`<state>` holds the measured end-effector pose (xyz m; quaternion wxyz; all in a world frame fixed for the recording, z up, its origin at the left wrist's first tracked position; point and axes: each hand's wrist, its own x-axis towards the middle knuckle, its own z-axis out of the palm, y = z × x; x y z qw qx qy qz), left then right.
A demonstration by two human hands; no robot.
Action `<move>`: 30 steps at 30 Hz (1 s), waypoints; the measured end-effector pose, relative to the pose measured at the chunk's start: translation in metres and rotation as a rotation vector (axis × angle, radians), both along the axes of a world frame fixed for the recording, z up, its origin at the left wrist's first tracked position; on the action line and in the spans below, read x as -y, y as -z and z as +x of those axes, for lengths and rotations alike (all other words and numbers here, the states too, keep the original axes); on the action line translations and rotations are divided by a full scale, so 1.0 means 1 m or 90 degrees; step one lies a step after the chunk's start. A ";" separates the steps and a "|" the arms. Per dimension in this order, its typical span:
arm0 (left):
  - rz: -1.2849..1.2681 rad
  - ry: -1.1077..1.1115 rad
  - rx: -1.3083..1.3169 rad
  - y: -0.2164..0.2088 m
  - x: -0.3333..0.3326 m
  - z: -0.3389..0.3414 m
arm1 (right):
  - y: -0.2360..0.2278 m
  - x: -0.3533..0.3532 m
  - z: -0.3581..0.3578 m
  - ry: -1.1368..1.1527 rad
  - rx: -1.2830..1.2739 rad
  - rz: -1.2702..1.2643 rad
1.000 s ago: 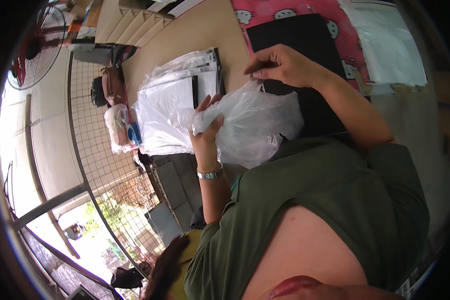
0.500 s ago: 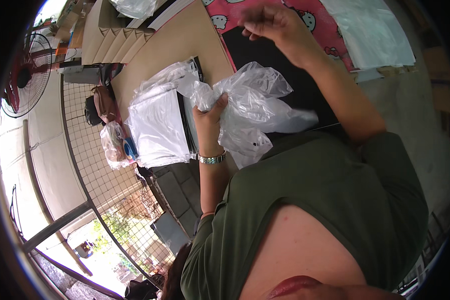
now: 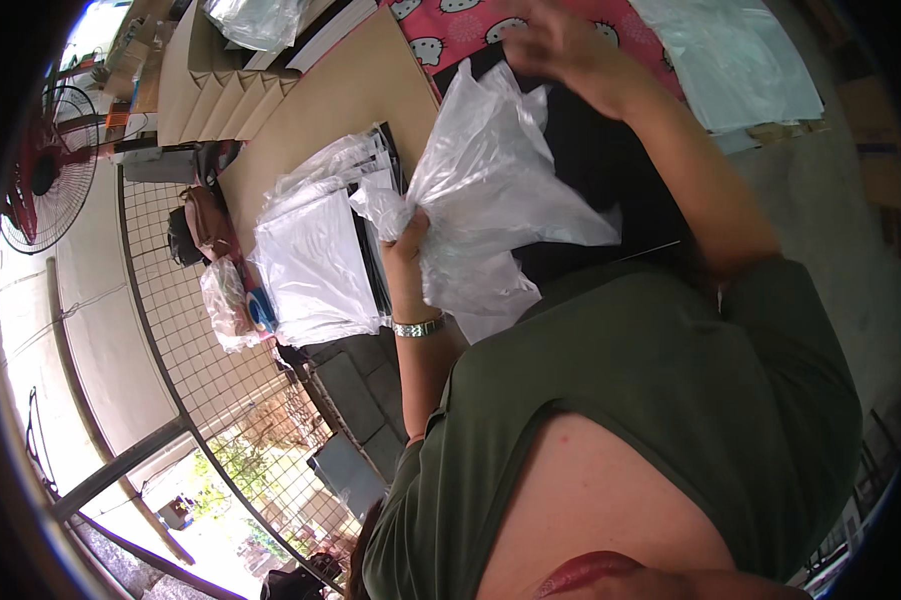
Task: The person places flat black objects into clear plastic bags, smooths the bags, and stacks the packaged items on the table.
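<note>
Bunched in my left hand (image 3: pixel 407 242) is a crumpled clear plastic bag (image 3: pixel 500 170); my fingers wrap its gathered neck, and its loose part spreads out to the right. Beyond the bag, my right hand (image 3: pixel 565 60) is raised over the black flat sheet (image 3: pixel 590 150) and the edge of a pink patterned cloth (image 3: pixel 460 20). Motion smears its fingers, and nothing is plainly seen in them. Just left of my left hand lies a stack of flat white pieces in clear plastic sleeves (image 3: pixel 310 270), with dark edges showing along its right side.
Brown cardboard (image 3: pixel 350 85) covers the table's far left, with folded brown board (image 3: pixel 220 105) beyond. Clear plastic sheets (image 3: pixel 740 65) lie at the far right. A red fan (image 3: pixel 45 175) and a wire mesh (image 3: pixel 160 230) stand left, near a small plastic-wrapped bundle (image 3: pixel 230 300).
The bag's loose part has swung upward and spread wider. My left hand has shifted slightly left and nearer me. My right hand has moved a little farther away.
</note>
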<state>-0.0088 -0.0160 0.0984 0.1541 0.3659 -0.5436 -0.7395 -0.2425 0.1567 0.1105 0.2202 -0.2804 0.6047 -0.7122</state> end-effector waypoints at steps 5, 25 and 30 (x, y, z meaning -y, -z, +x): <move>0.227 0.081 0.013 0.016 0.010 0.004 | 0.023 0.005 0.028 -0.396 -0.141 -0.021; -0.283 0.001 -0.038 0.027 -0.012 -0.023 | 0.000 0.045 0.055 -0.132 -0.277 0.375; -0.068 0.138 -0.092 0.026 0.017 -0.004 | -0.003 0.005 0.025 -0.153 -0.284 0.250</move>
